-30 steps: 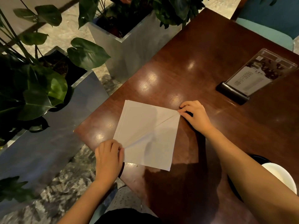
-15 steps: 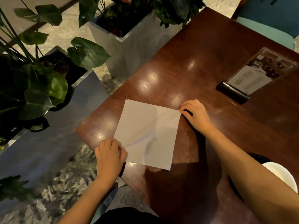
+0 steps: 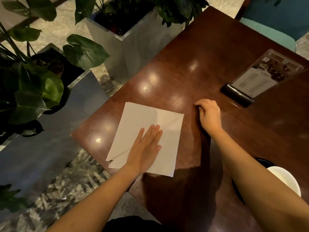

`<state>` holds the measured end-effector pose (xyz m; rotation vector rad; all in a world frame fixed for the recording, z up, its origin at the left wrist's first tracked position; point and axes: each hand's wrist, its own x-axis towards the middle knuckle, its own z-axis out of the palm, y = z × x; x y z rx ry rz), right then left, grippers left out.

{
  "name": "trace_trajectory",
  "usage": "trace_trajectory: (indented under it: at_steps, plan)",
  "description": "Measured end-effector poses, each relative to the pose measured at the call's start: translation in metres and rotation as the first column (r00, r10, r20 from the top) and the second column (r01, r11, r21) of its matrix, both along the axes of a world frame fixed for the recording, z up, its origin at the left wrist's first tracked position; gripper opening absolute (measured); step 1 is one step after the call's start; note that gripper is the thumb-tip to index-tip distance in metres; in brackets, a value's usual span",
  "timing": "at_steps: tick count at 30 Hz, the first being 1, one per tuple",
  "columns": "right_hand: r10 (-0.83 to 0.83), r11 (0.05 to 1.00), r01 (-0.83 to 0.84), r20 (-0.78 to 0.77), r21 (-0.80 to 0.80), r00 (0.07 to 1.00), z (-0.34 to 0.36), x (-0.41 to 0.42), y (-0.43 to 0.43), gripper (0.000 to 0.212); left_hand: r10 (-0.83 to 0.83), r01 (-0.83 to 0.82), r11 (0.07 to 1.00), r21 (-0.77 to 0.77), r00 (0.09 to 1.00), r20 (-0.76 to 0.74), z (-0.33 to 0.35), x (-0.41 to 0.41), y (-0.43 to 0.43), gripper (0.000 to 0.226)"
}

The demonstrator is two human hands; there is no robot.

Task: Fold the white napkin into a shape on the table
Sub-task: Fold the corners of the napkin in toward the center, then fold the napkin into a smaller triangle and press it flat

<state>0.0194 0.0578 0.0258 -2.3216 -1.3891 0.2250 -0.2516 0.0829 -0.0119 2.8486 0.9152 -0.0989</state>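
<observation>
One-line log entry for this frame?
left hand: flat on white napkin | right hand: curled on table, off napkin | fold: diagonal crease visible

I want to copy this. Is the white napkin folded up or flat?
Flat: the white napkin lies square, one diagonal crease, left hand pressing it.

A dark brown wooden table [image 3: 209,64] fills the right, its glossy top catching several bright glints of light [image 3: 145,87]. On its far right stands a clear menu stand [image 3: 260,77] on a black base. At the near right edge sits a white round thing [image 3: 287,180] on a dark disc, partly hidden. Beyond the far corner is a teal chair [image 3: 275,22]. To the left stand two grey planters, one far [image 3: 133,47], one near [image 3: 41,148], with large dark green leaves [image 3: 85,51], on a speckled stone floor [image 3: 66,186].
</observation>
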Motion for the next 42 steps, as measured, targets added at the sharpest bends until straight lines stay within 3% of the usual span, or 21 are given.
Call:
trace_trajectory:
  at_steps: [2, 4, 6, 9, 21, 25, 29, 33, 37, 39, 42]
  plan:
    - [-0.027, 1.0, 0.027, 0.02, -0.012, 0.999, 0.008, -0.009, 0.0, 0.03, 0.001, -0.001, 1.0, 0.011, 1.0, 0.003, 0.0, 0.001, 0.0, 0.055]
    - [0.188, 0.982, -0.186, 0.047, -0.043, 0.981, 0.014, -0.042, 0.0, 0.036, 0.004, -0.004, 1.0, 0.022, 1.0, 0.01, 0.001, 0.002, -0.001, 0.056]
    - [0.451, 0.881, -0.44, 0.027, -0.172, 0.892, 0.008, -0.08, -0.006, 0.046, 0.002, -0.003, 0.998, 0.059, 1.0, 0.008, 0.001, 0.002, -0.002, 0.057]
    - [0.528, 0.801, -0.5, -0.003, -0.328, 0.849, -0.011, -0.098, -0.015, 0.066, 0.009, -0.01, 0.996, 0.085, 1.0, 0.012, 0.002, 0.001, -0.002, 0.059]
    - [0.264, 0.892, -0.159, 0.203, -0.424, 0.943, -0.015, -0.047, 0.001, 0.057, 0.011, -0.012, 1.0, 0.007, 0.999, 0.037, 0.003, 0.001, -0.002, 0.056]
    - [0.032, 0.956, -0.019, 0.039, -0.293, 0.999, 0.006, -0.048, -0.006, 0.053, 0.088, -0.088, 0.995, -0.05, 0.996, -0.003, 0.007, 0.008, -0.009, 0.056]
    - [-0.14, 0.983, 0.122, -0.127, -0.138, 0.982, 0.025, -0.085, -0.051, 0.029, 0.265, -0.266, 0.947, -0.181, 0.964, -0.026, 0.016, 0.032, -0.026, 0.056]
    - [-0.384, 0.907, 0.313, -0.245, -0.282, 0.89, 0.023, -0.104, -0.098, 0.022, 0.386, -0.357, 0.867, -0.348, 0.922, 0.015, 0.033, 0.059, -0.037, 0.056]
    - [-0.502, 0.837, 0.376, -0.284, -0.398, 0.817, 0.024, -0.106, -0.119, 0.027, 0.452, -0.231, 0.725, -0.649, 0.871, 0.195, 0.059, 0.059, -0.005, 0.055]
    - [-0.514, 0.835, 0.384, -0.31, -0.395, 0.799, 0.025, -0.106, -0.119, 0.025, 0.492, -0.254, 0.744, -0.618, 0.835, 0.249, 0.064, 0.044, 0.04, 0.05]
    - [-0.532, 0.828, 0.395, -0.336, -0.398, 0.777, 0.028, -0.105, -0.114, 0.02, 0.514, -0.451, 0.785, -0.425, 0.857, 0.04, 0.057, 0.014, 0.107, 0.045]
